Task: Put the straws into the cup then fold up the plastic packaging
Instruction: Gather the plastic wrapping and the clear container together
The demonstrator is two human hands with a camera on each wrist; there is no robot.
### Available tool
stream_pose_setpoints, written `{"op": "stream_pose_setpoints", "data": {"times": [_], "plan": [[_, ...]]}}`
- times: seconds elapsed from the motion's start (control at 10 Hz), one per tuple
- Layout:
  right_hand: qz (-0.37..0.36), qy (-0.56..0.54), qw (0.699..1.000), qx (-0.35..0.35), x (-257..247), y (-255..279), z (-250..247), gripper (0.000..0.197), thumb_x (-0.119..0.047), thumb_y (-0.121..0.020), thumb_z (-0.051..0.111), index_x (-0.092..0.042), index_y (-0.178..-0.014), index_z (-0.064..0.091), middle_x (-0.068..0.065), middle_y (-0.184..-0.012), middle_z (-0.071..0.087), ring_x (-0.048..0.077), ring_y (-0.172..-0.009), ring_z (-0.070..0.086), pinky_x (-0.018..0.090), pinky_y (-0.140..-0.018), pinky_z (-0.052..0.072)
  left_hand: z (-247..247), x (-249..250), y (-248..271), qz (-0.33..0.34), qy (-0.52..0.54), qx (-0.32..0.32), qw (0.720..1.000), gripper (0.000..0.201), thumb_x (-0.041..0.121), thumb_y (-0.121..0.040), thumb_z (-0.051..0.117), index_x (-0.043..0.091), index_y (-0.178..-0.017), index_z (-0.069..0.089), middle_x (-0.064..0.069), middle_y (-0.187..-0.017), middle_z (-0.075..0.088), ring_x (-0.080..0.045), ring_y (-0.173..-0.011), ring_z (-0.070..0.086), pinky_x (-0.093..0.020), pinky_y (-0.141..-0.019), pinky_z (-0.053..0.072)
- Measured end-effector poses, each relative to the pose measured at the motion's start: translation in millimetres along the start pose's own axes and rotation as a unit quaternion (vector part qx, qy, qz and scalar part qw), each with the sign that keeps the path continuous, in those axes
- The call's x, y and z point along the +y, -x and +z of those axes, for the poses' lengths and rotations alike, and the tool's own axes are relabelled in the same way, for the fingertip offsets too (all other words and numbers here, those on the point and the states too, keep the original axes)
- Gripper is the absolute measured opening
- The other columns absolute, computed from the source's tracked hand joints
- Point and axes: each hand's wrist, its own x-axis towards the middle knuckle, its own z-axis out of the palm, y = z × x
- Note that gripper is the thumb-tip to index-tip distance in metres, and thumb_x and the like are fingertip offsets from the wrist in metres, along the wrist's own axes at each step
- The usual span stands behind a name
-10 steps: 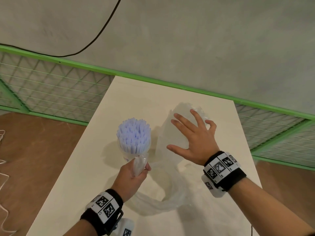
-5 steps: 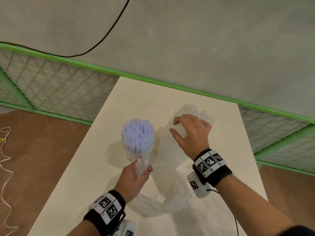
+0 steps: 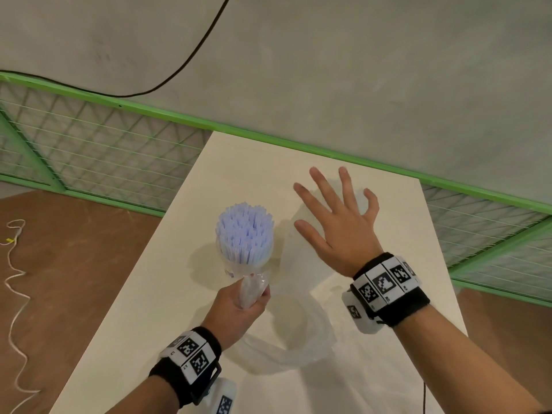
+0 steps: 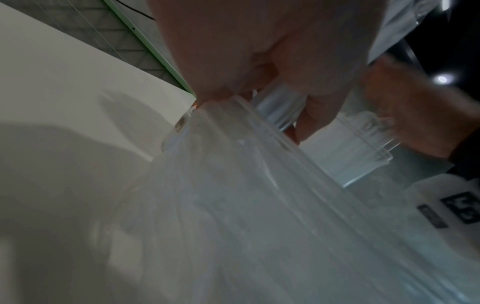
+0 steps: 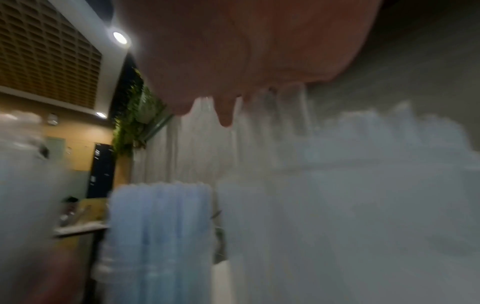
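A bundle of pale blue straws stands upright in a clear wrapper on the white table. My left hand grips the twisted clear plastic just below the bundle. In the left wrist view the fingers curl round that plastic. The rest of the clear plastic bag loops over the table toward the right. My right hand hovers with fingers spread wide over the bag's far end, holding nothing. The right wrist view is blurred and shows the straws to its left.
A green-framed wire mesh fence runs behind the table below a grey wall. A black cable hangs on the wall. White cord lies on the brown floor at the left. The table's edges are near on both sides.
My right hand, curled on the bag's far end half a second ago, has let go and spread its fingers wide. The left hand still holds the twisted plastic in place.
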Motion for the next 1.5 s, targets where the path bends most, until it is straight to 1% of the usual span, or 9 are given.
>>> {"op": "stream_pose_setpoints", "data": {"times": [0.2,0.3,0.4,0.5,0.7,1.0,1.2,1.4,1.5], "plan": [[-0.217,-0.353,0.909,-0.034,-65,31,-1,0.058,-0.039,-0.083,0.076,-0.016,-0.132,0.058,-0.003,-0.136,0.059,0.008,-0.129,0.051,0.039,-0.104,0.041,-6,13,5,0.023,0.041,-0.058,0.997,0.014,0.031,-0.070,0.079,0.039,-0.082,0.075,0.014,-0.082,0.074,0.001,-0.080,0.066,-0.021,-0.074,0.050],[-0.220,-0.397,0.889,-0.058,-83,40,32,0.048,-0.029,-0.080,0.081,-0.012,-0.123,0.066,0.000,-0.125,0.067,0.010,-0.120,0.059,0.030,-0.100,0.048,2,10,19,-0.185,-0.345,-0.104,0.914,0.027,0.004,-0.073,0.080,0.020,-0.095,0.074,0.003,-0.090,0.071,0.009,-0.092,0.062,-0.012,-0.087,0.046],[-0.179,-0.411,0.894,0.021,-88,44,52,0.021,-0.022,-0.085,0.077,-0.011,-0.103,0.074,-0.002,-0.100,0.075,0.010,-0.096,0.069,0.033,-0.080,0.055,7,10,15,-0.053,-0.138,-0.113,0.983,0.040,-0.008,-0.075,0.076,0.029,-0.078,0.059,0.025,-0.070,0.065,0.014,-0.074,0.060,-0.004,-0.073,0.045],[-0.154,-0.374,0.912,0.069,-90,46,58,0.012,-0.023,-0.088,0.072,-0.012,-0.088,0.075,-0.004,-0.083,0.074,0.010,-0.079,0.069,0.034,-0.063,0.055,-15,3,10,0.023,-0.113,-0.039,0.993,0.027,0.039,-0.061,0.080,0.047,-0.082,0.065,0.036,-0.085,0.066,0.001,-0.090,0.065,-0.018,-0.081,0.049],[-0.100,-0.270,0.933,0.218,-56,61,38,0.014,-0.026,-0.081,0.077,-0.014,-0.077,0.073,-0.007,-0.072,0.070,0.004,-0.068,0.064,0.020,-0.056,0.050,-18,-11,9,0.096,-0.306,-0.075,0.944,0.047,0.065,-0.072,0.053,0.061,-0.118,0.043,0.048,-0.128,0.042,0.022,-0.121,0.037,-0.034,-0.108,0.021],[0.029,-0.286,0.887,0.361,1,66,-65,0.010,-0.018,-0.081,0.081,-0.011,-0.080,0.074,-0.005,-0.068,0.070,0.008,-0.056,0.065,0.018,-0.056,0.052,-15,30,21,0.264,-0.376,0.036,0.887,0.043,0.027,-0.091,0.044,0.025,-0.131,0.059,0.007,-0.129,0.062,-0.009,-0.117,0.057,-0.022,-0.098,0.042],[0.113,-0.335,0.833,0.426,34,46,-119,0.019,-0.028,-0.083,0.079,-0.010,-0.082,0.073,0.003,-0.070,0.072,0.021,-0.062,0.071,0.038,-0.058,0.057,10,81,-7,0.208,-0.381,-0.041,0.900,0.057,0.012,-0.095,0.047,0.034,-0.146,0.037,0.001,-0.144,0.047,-0.014,-0.122,0.053,-0.025,-0.099,0.042],[0.115,-0.300,0.849,0.419,46,25,-120,0.018,-0.032,-0.083,0.078,-0.015,-0.080,0.073,0.005,-0.066,0.070,0.026,-0.063,0.070,0.044,-0.058,0.056,43,108,-32,0.075,-0.505,-0.092,0.855,0.064,0.008,-0.097,0.039,0.028,-0.153,0.016,-0.015,-0.161,0.006,-0.031,-0.125,0.050,-0.031,-0.097,0.041],[0.085,-0.262,0.865,0.419,46,21,-124,0.016,-0.029,-0.084,0.077,-0.014,-0.078,0.073,0.002,-0.064,0.068,0.015,-0.059,0.067,0.035,-0.056,0.055,47,110,-37,0.092,-0.522,-0.072,0.845,0.050,0.011,-0.098,0.040,0.024,-0.146,0.033,-0.015,-0.148,0.030,-0.027,-0.113,0.056,-0.026,-0.089,0.043]]}}
